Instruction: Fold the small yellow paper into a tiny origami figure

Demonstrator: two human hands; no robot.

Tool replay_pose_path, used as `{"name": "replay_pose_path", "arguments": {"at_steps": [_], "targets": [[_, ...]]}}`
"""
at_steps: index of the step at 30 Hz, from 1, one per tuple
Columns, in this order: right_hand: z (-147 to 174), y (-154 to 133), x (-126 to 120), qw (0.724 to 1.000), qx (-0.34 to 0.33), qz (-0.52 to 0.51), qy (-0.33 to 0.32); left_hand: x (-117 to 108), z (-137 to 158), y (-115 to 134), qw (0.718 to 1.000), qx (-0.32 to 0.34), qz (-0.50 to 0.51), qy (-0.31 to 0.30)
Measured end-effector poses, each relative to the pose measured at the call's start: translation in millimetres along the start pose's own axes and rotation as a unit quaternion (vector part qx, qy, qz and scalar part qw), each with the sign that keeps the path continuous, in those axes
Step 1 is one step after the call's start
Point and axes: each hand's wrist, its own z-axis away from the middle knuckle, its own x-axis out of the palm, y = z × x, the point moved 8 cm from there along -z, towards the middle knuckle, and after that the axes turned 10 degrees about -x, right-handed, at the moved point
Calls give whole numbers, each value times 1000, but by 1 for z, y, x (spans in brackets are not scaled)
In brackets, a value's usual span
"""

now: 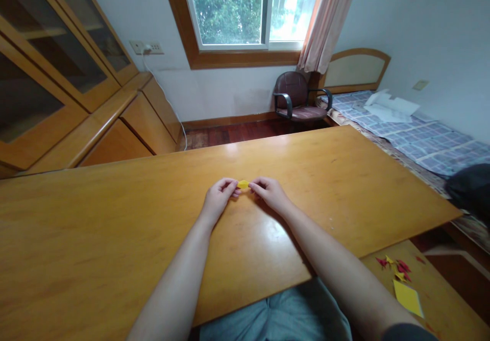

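A small piece of folded yellow paper [243,184] is held between my two hands, just above the wooden table [115,228]. The fingers of my left hand [221,196] pinch its left end. On the opposite side, my right hand [270,193] grips the right end between thumb and fingers. The paper looks narrow and pointed, but its exact folds are too small to make out. My fingertips cover both of its ends.
At lower right, a lower surface [451,300] bears several red and yellow folded paper figures [401,268] and a yellow paper stack [408,298]. A cabinet [103,106] stands left, an armchair [294,96] beyond the table, and a bed [417,131] on the right.
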Motion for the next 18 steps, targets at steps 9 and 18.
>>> {"name": "replay_pose_path", "arguments": {"at_steps": [9,18], "targets": [[2,3,-3,999,-10,-32,35,2,6,6,999,22,-35,4],[5,-12,-10,993,-79,8,86,-7,5,4,999,25,7,42]]}}
